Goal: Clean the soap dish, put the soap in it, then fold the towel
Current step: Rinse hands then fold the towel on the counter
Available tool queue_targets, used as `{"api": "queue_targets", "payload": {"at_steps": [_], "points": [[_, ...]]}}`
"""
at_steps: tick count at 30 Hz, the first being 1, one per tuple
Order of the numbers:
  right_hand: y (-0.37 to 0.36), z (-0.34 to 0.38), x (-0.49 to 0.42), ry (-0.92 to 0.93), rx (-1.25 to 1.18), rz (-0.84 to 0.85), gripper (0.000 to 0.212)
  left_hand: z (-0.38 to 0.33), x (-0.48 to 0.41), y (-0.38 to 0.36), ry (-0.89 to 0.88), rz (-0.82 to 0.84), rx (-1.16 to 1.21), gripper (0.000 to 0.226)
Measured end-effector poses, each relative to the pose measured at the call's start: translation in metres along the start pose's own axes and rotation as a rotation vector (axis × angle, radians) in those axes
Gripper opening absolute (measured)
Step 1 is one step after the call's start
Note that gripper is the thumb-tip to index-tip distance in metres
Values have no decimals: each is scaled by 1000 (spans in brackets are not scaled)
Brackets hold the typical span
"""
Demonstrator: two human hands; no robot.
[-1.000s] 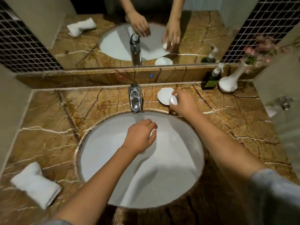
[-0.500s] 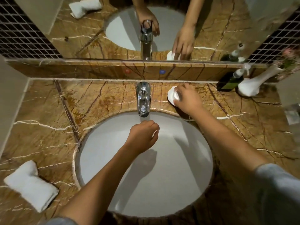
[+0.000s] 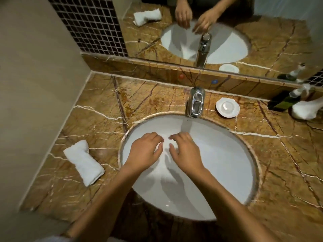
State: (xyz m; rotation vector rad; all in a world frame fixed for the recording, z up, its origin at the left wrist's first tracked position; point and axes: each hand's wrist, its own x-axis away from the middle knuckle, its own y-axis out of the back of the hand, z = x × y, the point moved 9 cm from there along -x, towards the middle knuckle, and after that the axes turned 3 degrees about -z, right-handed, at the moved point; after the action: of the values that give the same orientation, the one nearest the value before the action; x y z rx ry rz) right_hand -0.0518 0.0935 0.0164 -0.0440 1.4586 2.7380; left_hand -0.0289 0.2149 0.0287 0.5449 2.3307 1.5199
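The white soap dish [image 3: 234,111] stands on the marble counter right of the faucet, and a round white soap [image 3: 226,106] lies in it. A rolled white towel [image 3: 83,161] lies on the counter left of the basin. Both my hands hover over the white basin [image 3: 218,163] with fingers apart and curled, fingertips almost meeting. My left hand [image 3: 144,152] and my right hand [image 3: 185,151] hold nothing that I can see.
A chrome faucet [image 3: 196,102] stands behind the basin with a thin stream of water below its spout. A dark pump bottle [image 3: 284,101] and a white vase [image 3: 305,110] sit at the back right. A mirror runs along the back; a beige wall closes the left side.
My right hand has let go of the soap in the dish and come back over the basin beside my left hand. The view has shifted left.
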Motion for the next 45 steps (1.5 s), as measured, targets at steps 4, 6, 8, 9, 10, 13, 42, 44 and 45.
{"api": "queue_targets", "payload": {"at_steps": [4, 6, 8, 9, 10, 13, 42, 44, 45], "points": [[-48, 94, 3, 204, -10, 109, 29, 68, 64, 37, 190, -67, -14, 20], [-68, 135, 8, 262, -35, 140, 28, 103, 100, 52, 300, -84, -25, 23], [-93, 173, 18, 328, -37, 179, 33, 135, 134, 65, 381, -78, -44, 32], [-108, 190, 23, 348, -37, 210, 40, 148, 149, 70, 400, -69, -55, 39], [-120, 199, 28, 346, -39, 249, 49, 158, 159, 71, 403, -53, -64, 46], [-154, 227, 43, 353, 1, 320, 66, 185, 180, 76, 399, -2, -100, 68], [-98, 199, -37, 84, -121, 84, 16, 229, 92, 125, 13, -1, -71, 46], [-80, 215, -50, 154, -112, 10, 17, 224, 84, 149, -19, -118, -103, 45], [-72, 221, -56, 177, -102, -36, 18, 223, 80, 160, -33, -175, -112, 39]]}}
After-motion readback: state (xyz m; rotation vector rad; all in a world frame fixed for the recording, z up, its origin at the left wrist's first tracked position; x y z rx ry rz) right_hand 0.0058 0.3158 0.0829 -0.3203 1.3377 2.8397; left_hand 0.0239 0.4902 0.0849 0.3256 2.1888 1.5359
